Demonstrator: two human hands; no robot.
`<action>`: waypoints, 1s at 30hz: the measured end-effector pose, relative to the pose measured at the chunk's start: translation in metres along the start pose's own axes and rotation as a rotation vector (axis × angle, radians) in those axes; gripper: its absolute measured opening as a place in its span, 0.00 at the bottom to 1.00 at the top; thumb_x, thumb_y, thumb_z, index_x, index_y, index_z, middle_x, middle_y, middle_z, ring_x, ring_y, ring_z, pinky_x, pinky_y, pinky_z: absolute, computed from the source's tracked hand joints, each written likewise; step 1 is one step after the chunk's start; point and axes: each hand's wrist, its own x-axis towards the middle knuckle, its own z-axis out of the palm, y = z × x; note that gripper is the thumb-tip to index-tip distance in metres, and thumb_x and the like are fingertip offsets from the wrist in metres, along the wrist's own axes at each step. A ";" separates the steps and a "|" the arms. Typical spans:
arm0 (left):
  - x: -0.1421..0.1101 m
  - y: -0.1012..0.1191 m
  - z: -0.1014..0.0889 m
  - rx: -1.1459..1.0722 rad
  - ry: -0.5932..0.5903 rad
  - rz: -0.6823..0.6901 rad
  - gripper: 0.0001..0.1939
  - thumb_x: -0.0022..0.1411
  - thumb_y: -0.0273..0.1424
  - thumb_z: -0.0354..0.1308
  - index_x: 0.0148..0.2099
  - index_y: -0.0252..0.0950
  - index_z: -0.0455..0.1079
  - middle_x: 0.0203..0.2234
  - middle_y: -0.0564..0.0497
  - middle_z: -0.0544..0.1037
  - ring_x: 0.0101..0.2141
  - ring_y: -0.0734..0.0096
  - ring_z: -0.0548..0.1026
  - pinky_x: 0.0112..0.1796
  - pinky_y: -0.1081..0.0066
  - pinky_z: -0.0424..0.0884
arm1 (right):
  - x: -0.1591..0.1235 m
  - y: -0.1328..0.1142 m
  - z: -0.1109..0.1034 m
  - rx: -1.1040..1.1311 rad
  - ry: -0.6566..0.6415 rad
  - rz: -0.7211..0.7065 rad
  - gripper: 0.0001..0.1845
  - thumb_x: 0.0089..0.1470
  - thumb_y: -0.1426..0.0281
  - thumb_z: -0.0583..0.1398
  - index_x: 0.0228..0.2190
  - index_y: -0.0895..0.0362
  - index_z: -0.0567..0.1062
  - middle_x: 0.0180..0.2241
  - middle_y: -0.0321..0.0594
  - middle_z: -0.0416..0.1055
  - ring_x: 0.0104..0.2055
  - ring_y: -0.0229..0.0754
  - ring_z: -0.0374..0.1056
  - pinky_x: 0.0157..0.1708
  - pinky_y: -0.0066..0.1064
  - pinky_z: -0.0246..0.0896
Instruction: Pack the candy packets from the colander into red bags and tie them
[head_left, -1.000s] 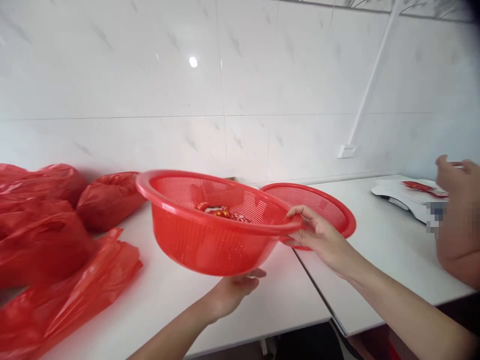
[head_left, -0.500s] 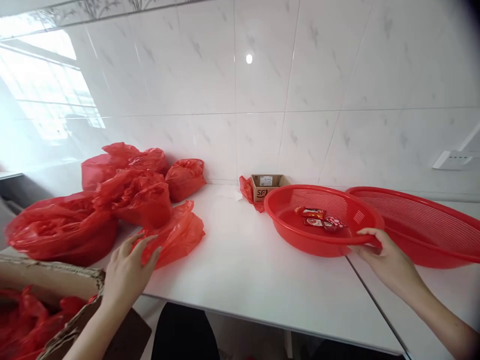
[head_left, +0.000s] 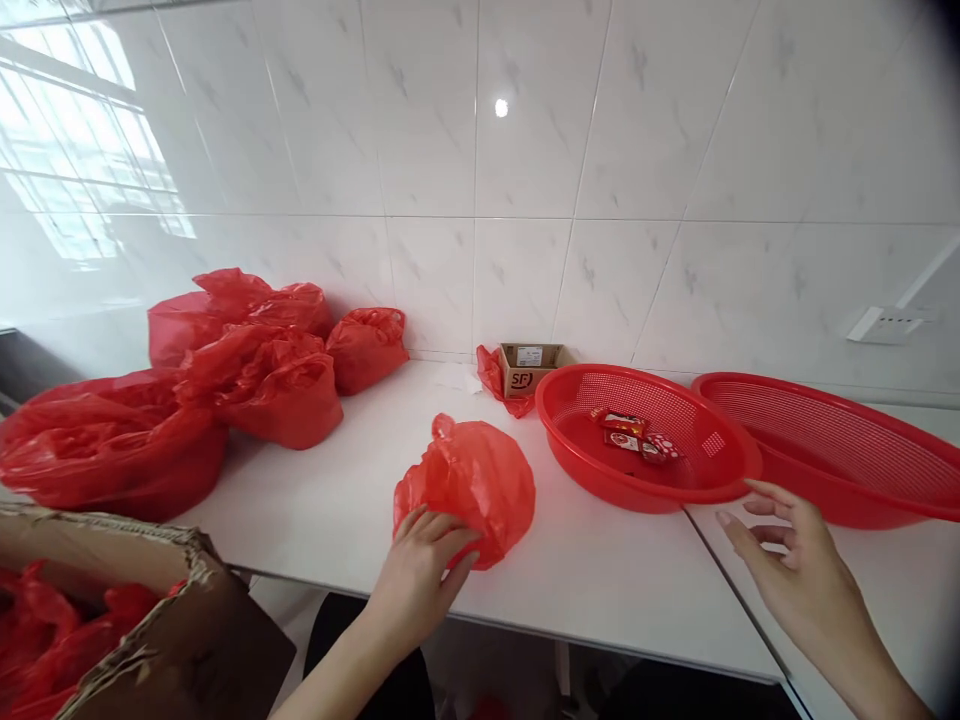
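My left hand point(head_left: 421, 565) grips a bunched red plastic bag point(head_left: 466, 488) that rests on the white table point(head_left: 337, 510) near its front edge. My right hand point(head_left: 791, 570) hovers open, fingers spread, just in front of a round red mesh basket point(head_left: 649, 485) and holds nothing. Inside that basket lie a few small red packets point(head_left: 630, 436). A second, wider red basket point(head_left: 832, 445) sits to its right, its rim overlapping the first.
Several filled red plastic bags point(head_left: 247, 380) are piled at the table's left and back. A small cardboard box point(head_left: 529, 366) stands by the tiled wall. A large open carton point(head_left: 142, 620) with red bags sits at lower left. A wall socket point(head_left: 885, 322) is at right.
My left hand pulled a red bag from the pile at left to the table's middle front. My right hand let go of the basket rim and drew back, open.
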 end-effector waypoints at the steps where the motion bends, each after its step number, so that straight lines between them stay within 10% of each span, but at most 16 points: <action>1: 0.003 0.000 -0.002 0.007 0.049 0.005 0.15 0.67 0.34 0.48 0.49 0.46 0.74 0.43 0.49 0.78 0.44 0.60 0.73 0.51 0.56 0.63 | -0.006 -0.009 -0.001 0.027 -0.003 -0.028 0.31 0.47 0.48 0.59 0.50 0.48 0.65 0.44 0.45 0.69 0.35 0.50 0.71 0.31 0.42 0.70; 6: 0.025 0.003 -0.006 0.211 0.290 -0.123 0.16 0.67 0.37 0.48 0.51 0.45 0.72 0.44 0.45 0.75 0.41 0.58 0.71 0.41 0.59 0.65 | -0.043 -0.075 0.015 0.132 -0.274 -0.424 0.08 0.58 0.62 0.55 0.38 0.49 0.71 0.39 0.41 0.71 0.41 0.46 0.69 0.43 0.40 0.68; 11: 0.054 0.029 0.021 0.347 0.246 -0.220 0.25 0.62 0.41 0.53 0.60 0.41 0.64 0.51 0.40 0.69 0.45 0.52 0.69 0.42 0.56 0.63 | -0.062 -0.128 0.069 0.014 -0.313 -0.823 0.12 0.60 0.71 0.52 0.40 0.52 0.75 0.49 0.45 0.70 0.53 0.49 0.65 0.52 0.43 0.61; 15: 0.065 0.014 0.033 0.238 0.097 -0.391 0.26 0.59 0.31 0.53 0.60 0.39 0.63 0.49 0.39 0.72 0.48 0.48 0.69 0.43 0.56 0.64 | -0.061 -0.125 0.099 -0.372 -0.539 -0.720 0.14 0.59 0.71 0.53 0.40 0.56 0.77 0.48 0.49 0.73 0.51 0.54 0.68 0.51 0.48 0.59; 21: 0.046 -0.034 0.009 0.030 0.026 -0.576 0.08 0.61 0.32 0.48 0.37 0.42 0.68 0.33 0.49 0.79 0.33 0.60 0.77 0.28 0.68 0.66 | -0.053 -0.085 0.084 -0.635 -0.705 -0.465 0.24 0.60 0.67 0.52 0.57 0.56 0.67 0.39 0.48 0.77 0.36 0.51 0.75 0.37 0.40 0.64; 27: 0.054 0.026 0.015 0.054 0.342 -0.380 0.22 0.64 0.47 0.49 0.54 0.40 0.62 0.52 0.42 0.69 0.48 0.54 0.70 0.43 0.59 0.67 | -0.062 -0.092 0.086 -0.639 -0.734 -0.436 0.33 0.58 0.63 0.56 0.63 0.53 0.58 0.45 0.49 0.75 0.37 0.50 0.75 0.35 0.36 0.64; 30: 0.069 0.046 0.036 0.097 0.252 -0.323 0.30 0.59 0.41 0.58 0.63 0.44 0.58 0.58 0.39 0.61 0.52 0.44 0.65 0.47 0.51 0.63 | -0.072 -0.103 0.097 -0.639 -0.748 -0.410 0.37 0.54 0.58 0.60 0.63 0.51 0.58 0.54 0.54 0.69 0.38 0.51 0.75 0.37 0.37 0.65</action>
